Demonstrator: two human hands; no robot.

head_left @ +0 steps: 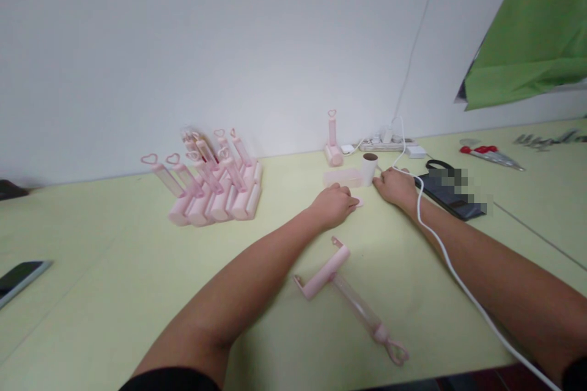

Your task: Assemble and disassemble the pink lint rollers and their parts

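My left hand (337, 204) is closed, fingers curled, at a small pale pink piece (359, 202) on the table. My right hand (397, 186) rests on the table with its fingers bent, just right of an upright white paper roll (369, 171) with a brown core. Whether its fingertips hold anything is hidden. Behind my left hand lies a translucent pink cover (342, 178). Nearer to me is a pink lint roller handle (355, 302) with a bare holder arm, clear grip and heart-shaped end, lying untouched between my forearms.
Several pink lint rollers (222, 192) stand in rows at left; another (333, 146) stands by the wall. A power strip (385, 145), white cable (440, 238), black pouch (447, 192), red-handled scissors (490, 156) are rightward. A phone (21, 278) lies far left.
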